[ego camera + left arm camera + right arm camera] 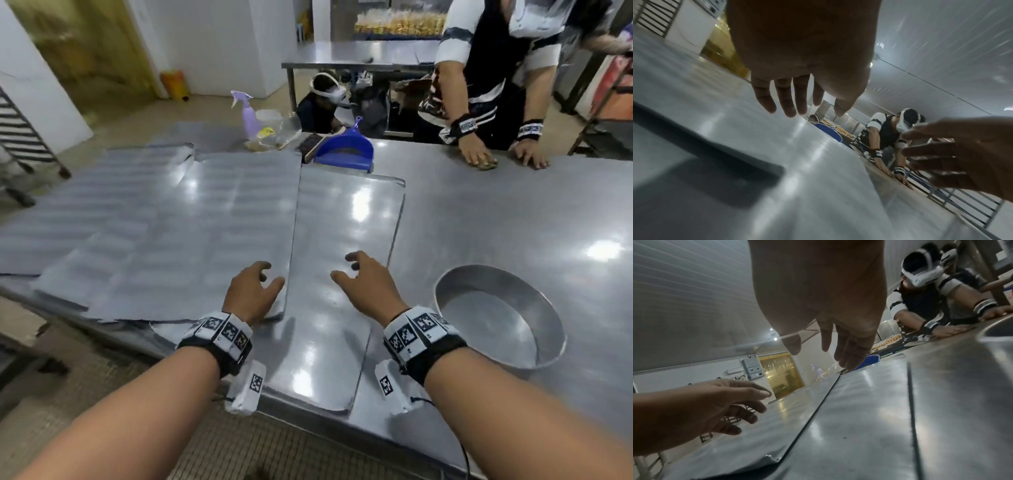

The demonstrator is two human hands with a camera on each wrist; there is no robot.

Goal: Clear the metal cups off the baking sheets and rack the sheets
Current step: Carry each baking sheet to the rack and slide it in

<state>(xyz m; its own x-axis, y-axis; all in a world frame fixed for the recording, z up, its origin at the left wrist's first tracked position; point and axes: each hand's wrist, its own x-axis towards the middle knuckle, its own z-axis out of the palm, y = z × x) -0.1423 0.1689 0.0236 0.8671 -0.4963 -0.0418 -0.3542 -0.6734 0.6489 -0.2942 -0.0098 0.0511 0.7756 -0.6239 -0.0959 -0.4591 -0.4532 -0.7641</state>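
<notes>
A bare baking sheet lies lengthwise in front of me on the steel table, its near end at the table's front edge. To its left, several sheets lie side by side and overlapping; one overlaps the bare sheet's left edge. My left hand hovers over the near right corner of that overlapping sheet, fingers spread and relaxed, holding nothing. Over the bare sheet hovers my right hand, also open and empty. No metal cups show on any sheet.
A round metal pan sits right of the bare sheet. A blue dustpan and a purple spray bottle stand at the table's far side. Another person's hands press on the far right. A sheet rack stands at far left.
</notes>
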